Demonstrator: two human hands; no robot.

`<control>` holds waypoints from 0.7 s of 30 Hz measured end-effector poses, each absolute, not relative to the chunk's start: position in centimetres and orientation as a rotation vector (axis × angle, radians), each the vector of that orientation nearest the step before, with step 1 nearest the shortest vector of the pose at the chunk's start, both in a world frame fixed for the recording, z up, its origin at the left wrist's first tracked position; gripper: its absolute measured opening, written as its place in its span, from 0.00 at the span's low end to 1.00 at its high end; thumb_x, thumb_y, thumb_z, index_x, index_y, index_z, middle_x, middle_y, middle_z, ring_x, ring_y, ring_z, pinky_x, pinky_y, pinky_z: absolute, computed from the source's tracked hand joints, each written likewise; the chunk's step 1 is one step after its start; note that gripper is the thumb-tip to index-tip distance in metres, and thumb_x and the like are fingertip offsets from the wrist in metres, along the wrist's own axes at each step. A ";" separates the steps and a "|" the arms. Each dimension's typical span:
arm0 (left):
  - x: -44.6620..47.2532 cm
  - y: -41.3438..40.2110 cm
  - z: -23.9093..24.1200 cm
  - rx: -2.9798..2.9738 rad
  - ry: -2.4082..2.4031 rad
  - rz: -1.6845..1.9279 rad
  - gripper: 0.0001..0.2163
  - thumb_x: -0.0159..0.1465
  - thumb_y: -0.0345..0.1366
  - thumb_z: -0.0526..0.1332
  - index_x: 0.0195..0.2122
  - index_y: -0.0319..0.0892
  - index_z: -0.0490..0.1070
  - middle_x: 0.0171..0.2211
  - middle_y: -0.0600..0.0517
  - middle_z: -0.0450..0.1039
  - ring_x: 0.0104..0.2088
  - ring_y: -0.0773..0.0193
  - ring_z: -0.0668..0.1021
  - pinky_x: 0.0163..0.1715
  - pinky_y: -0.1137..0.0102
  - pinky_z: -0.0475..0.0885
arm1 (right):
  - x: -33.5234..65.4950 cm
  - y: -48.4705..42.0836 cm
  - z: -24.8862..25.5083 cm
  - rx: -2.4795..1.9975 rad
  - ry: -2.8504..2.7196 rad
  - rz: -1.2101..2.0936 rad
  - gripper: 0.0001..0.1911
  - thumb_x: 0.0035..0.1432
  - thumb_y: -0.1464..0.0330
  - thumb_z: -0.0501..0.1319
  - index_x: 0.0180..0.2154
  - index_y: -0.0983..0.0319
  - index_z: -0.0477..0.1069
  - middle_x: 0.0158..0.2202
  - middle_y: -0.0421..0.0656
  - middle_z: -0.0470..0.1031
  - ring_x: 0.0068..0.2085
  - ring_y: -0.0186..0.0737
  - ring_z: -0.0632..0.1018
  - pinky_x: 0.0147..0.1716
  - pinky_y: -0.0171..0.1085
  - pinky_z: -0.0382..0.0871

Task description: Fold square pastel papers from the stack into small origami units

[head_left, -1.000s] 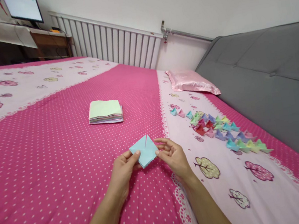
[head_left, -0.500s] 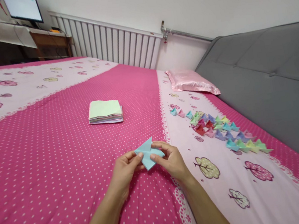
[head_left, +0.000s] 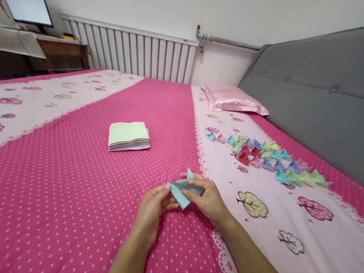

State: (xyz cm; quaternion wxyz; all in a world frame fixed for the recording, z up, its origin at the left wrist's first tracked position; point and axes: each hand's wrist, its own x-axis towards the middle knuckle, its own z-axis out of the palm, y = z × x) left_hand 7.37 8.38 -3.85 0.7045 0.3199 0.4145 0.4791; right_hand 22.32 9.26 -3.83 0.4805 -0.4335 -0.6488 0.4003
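Observation:
Between my two hands is a partly folded light blue origami paper (head_left: 180, 192), held just above the pink dotted bedspread (head_left: 86, 204). My left hand (head_left: 156, 205) pinches its left corner between thumb and fingers. On the other side, my right hand (head_left: 207, 196) grips it, thumb on the near face and fingers behind. One pointed flap sticks up by the right fingers, and another point faces down toward me. The right fingers cover part of the paper. Beyond my hands lies a stack of square paper (head_left: 127, 133) with a pale green sheet on top.
Several small folded paper boats (head_left: 267, 154) in many colours stand in rows on the right. Behind them are a pink pillow (head_left: 233, 100) and a grey padded headboard (head_left: 327, 84). A white radiator (head_left: 131, 42) and a desk with a monitor (head_left: 29, 13) line the far side.
The paper has turned and bent in my hands; its upper point has shifted right and looks narrower. My right fingers have moved up behind it. The stack and boats stay put.

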 end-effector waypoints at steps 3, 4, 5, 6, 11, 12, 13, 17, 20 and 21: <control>7.4 8.4 -3.8 0.702 0.910 1.062 0.09 0.57 0.37 0.59 0.31 0.35 0.73 0.26 0.47 0.77 0.26 0.66 0.77 0.30 0.73 0.71 | 22.3 9.2 -3.7 -1.042 -1.584 0.968 0.09 0.52 0.65 0.60 0.36 0.56 0.76 0.45 0.45 0.71 0.47 0.43 0.72 0.44 0.41 0.67; 7.4 8.4 -3.8 0.701 0.908 1.060 0.09 0.57 0.37 0.59 0.31 0.34 0.73 0.25 0.46 0.77 0.26 0.66 0.77 0.30 0.73 0.71 | 22.3 9.2 -3.6 -1.038 -1.590 0.964 0.09 0.53 0.65 0.60 0.36 0.56 0.76 0.45 0.45 0.71 0.47 0.43 0.72 0.43 0.40 0.67; 7.4 8.4 -3.8 0.698 0.909 1.060 0.09 0.57 0.37 0.59 0.31 0.34 0.73 0.25 0.46 0.77 0.26 0.65 0.77 0.30 0.73 0.71 | 22.3 9.2 -3.6 -1.034 -1.598 0.961 0.09 0.53 0.65 0.60 0.36 0.55 0.76 0.45 0.45 0.71 0.47 0.43 0.72 0.43 0.40 0.68; 7.4 8.4 -3.7 0.693 0.914 1.061 0.09 0.57 0.36 0.59 0.31 0.34 0.73 0.25 0.46 0.77 0.25 0.66 0.77 0.30 0.73 0.71 | 22.3 9.2 -3.6 -1.032 -1.609 0.959 0.09 0.53 0.65 0.59 0.37 0.54 0.76 0.45 0.45 0.71 0.47 0.42 0.72 0.42 0.40 0.68; 7.5 8.3 -3.6 0.667 0.933 1.076 0.08 0.56 0.35 0.59 0.28 0.34 0.74 0.24 0.46 0.77 0.24 0.66 0.77 0.27 0.75 0.71 | 22.4 9.1 -3.4 -1.035 -1.659 0.941 0.10 0.54 0.66 0.59 0.38 0.53 0.75 0.45 0.45 0.70 0.49 0.43 0.70 0.43 0.40 0.67; 7.5 8.3 -3.5 0.668 0.928 1.077 0.08 0.56 0.35 0.59 0.28 0.34 0.74 0.24 0.46 0.77 0.23 0.66 0.77 0.27 0.75 0.71 | 22.4 9.1 -3.4 -1.037 -1.669 0.938 0.10 0.54 0.66 0.59 0.38 0.53 0.75 0.45 0.45 0.70 0.49 0.43 0.70 0.43 0.40 0.67; 7.5 8.3 -3.5 0.672 0.921 1.077 0.09 0.56 0.35 0.59 0.28 0.34 0.74 0.25 0.45 0.77 0.24 0.66 0.77 0.26 0.75 0.71 | 22.4 9.1 -3.3 -1.039 -1.678 0.936 0.10 0.54 0.66 0.59 0.38 0.53 0.75 0.45 0.45 0.70 0.49 0.43 0.70 0.43 0.40 0.67; 7.4 8.2 -3.7 0.687 0.904 1.078 0.09 0.55 0.36 0.60 0.29 0.34 0.74 0.26 0.45 0.77 0.25 0.65 0.77 0.28 0.74 0.71 | 22.5 9.0 -3.2 -1.046 -1.712 0.934 0.10 0.55 0.68 0.58 0.37 0.53 0.75 0.46 0.45 0.69 0.50 0.43 0.69 0.45 0.41 0.65; 7.4 8.2 -3.7 0.679 0.905 1.083 0.08 0.55 0.35 0.60 0.28 0.34 0.74 0.26 0.44 0.78 0.26 0.64 0.78 0.29 0.73 0.72 | 22.6 9.0 -3.1 -1.048 -1.740 0.906 0.10 0.55 0.69 0.57 0.37 0.54 0.76 0.46 0.44 0.69 0.51 0.43 0.69 0.46 0.42 0.64; 7.4 8.2 -3.8 0.671 0.909 1.090 0.08 0.55 0.34 0.59 0.28 0.34 0.74 0.26 0.45 0.77 0.26 0.64 0.78 0.30 0.72 0.72 | 22.6 9.0 -3.0 -1.049 -1.752 0.889 0.11 0.54 0.70 0.57 0.37 0.54 0.75 0.46 0.44 0.69 0.51 0.43 0.68 0.47 0.42 0.64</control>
